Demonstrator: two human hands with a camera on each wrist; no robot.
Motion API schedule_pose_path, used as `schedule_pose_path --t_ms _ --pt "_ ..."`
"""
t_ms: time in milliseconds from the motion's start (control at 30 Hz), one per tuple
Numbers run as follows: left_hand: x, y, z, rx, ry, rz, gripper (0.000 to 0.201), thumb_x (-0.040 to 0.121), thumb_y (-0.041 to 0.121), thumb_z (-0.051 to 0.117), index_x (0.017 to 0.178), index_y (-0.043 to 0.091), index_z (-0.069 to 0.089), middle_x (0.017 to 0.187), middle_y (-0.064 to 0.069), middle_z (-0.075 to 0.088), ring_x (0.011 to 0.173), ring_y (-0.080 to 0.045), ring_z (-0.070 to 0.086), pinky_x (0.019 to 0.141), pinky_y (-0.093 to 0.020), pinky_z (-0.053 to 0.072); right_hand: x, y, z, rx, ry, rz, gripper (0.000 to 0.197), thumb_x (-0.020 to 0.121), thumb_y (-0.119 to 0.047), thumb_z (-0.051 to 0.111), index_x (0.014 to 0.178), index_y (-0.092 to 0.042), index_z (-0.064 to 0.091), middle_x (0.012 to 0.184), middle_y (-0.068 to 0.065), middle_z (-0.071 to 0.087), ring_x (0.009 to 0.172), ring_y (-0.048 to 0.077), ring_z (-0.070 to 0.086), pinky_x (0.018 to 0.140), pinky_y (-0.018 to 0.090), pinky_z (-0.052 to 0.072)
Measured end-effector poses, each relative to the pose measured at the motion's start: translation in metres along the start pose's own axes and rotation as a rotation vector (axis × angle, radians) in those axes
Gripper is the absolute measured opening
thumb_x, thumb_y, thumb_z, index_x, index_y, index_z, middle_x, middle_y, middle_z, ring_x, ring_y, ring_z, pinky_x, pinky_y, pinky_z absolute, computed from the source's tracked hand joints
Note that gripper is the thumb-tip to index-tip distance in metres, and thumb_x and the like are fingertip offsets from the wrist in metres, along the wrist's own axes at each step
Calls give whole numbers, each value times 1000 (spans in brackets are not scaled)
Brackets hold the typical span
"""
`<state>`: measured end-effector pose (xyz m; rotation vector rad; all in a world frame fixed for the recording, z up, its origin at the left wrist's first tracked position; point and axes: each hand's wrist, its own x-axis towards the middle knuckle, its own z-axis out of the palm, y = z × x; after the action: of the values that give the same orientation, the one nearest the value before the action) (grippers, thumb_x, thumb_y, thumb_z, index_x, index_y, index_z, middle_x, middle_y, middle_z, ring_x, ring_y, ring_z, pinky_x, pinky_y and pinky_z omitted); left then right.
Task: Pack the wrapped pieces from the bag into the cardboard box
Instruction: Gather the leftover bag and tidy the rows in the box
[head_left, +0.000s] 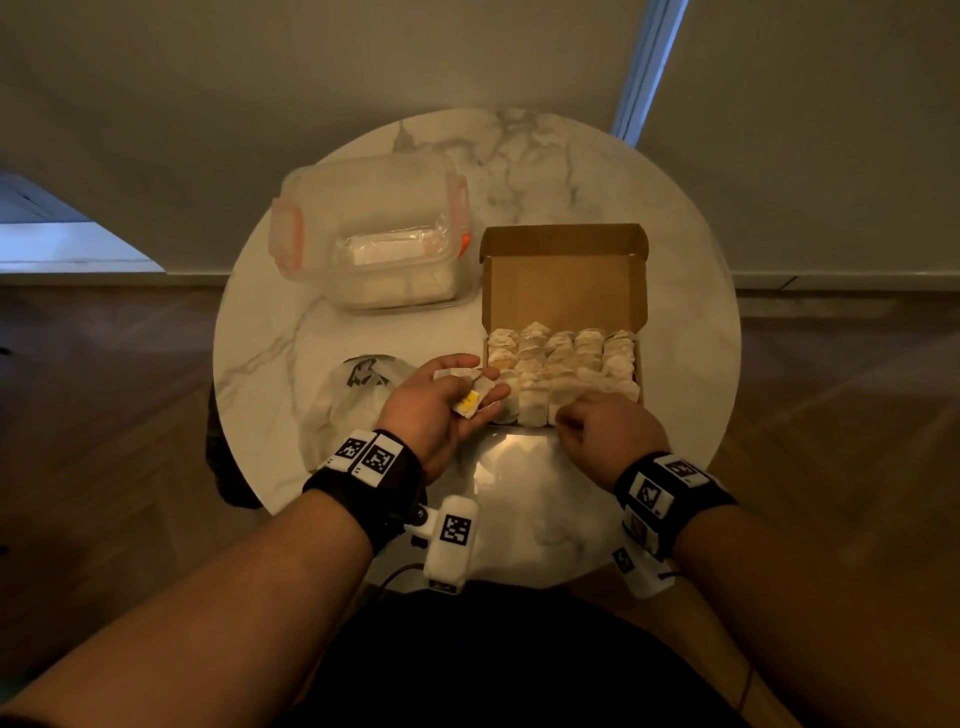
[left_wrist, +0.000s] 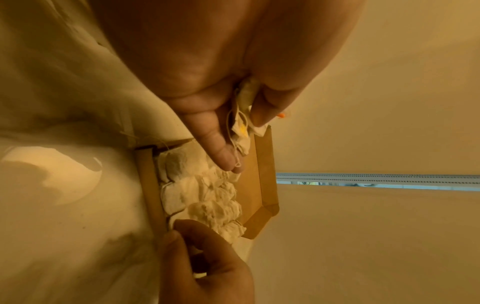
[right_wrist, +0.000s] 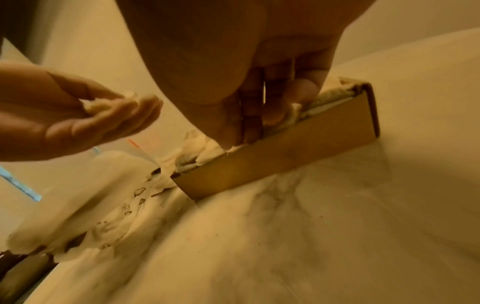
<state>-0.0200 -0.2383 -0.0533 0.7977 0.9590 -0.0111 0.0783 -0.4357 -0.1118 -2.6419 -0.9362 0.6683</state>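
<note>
A round white marble tabletop (head_left: 571, 171) with grey veins carries a clear plastic container (head_left: 371, 234) toward its far left edge; the container has orange clip latches on its sides, and pale contents show dimly through its walls. Beneath the tabletop lies a dark wooden floor (head_left: 841, 374) laid in a herringbone pattern, meeting a plain light wall (head_left: 311, 67) at the far side. A narrow bright strip (head_left: 647, 67) runs slanting down that wall beyond the tabletop's far right edge.

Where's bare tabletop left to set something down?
Free: marble table behind the brown cardboard box, its right rim, and the near patch between the wrists. Crowded: clear plastic container, white bag, both hands at the box's front.
</note>
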Motion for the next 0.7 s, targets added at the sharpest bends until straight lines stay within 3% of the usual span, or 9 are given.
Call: schedule_pose_path --t_ms 100,200,267,400,500,567,633,700 --pt "-1 2 8 -40 -37 -18 26 104 4 40 122 5 60 122 -22 71 110 -39 71 89 -43 59 0 0 -3 6 7 -6 27 98 -38 52 115 -31 73 113 -3 69 105 22 60 85 35 52" --pt "-2 6 15 -102 -81 -35 30 104 11 39 125 3 60 124 -25 70 112 -42 70 97 -46 53 -2 -8 -18 148 183 -136 22 94 -33 62 115 -29 69 106 -10 65 96 14 58 81 31 48" --pt "-4 7 22 -143 -113 -61 35 104 13 38 130 1 57 125 -26 69 110 -42 70 100 -47 50 -8 -22 -34 247 314 -280 30 89 -32 70 118 -30 65 105 -13 61 95 8 52 83 25 44" --pt "-7 6 35 -150 -209 -122 46 104 20 38 141 -2 53 131 -24 65 103 -35 69 111 -51 42 -6 -43 -51 184 427 -449 31 84 -28 75 113 -21 71 115 -2 64 107 18 56 91 29 45" --pt "-11 8 39 -115 -259 -161 47 105 24 35 141 0 54 122 -22 69 102 -32 72 105 -46 52 -3 -41 -52 200 481 -452 17 84 -18 73 100 -18 75 109 0 66 102 22 59 87 32 47" --pt "-10 8 37 -102 -248 -169 45 106 26 35 137 1 57 125 -23 69 104 -33 72 98 -43 55 -5 -40 -55 281 485 -422 10 88 -19 73 98 -19 75 104 -4 68 99 16 59 85 30 47" --pt "-6 6 31 -72 -190 -147 41 106 25 38 133 2 60 129 -22 68 105 -33 72 98 -44 56 -9 -40 -59 465 460 -265 4 91 -24 72 95 -25 73 94 -13 68 90 4 59 78 25 50" --pt "-2 1 22 -47 -84 -105 36 105 22 44 128 2 63 121 -19 70 96 -30 71 91 -45 60 -10 -34 -60 668 436 -63 7 90 -27 75 89 -31 69 86 -16 67 85 2 62 74 20 52"
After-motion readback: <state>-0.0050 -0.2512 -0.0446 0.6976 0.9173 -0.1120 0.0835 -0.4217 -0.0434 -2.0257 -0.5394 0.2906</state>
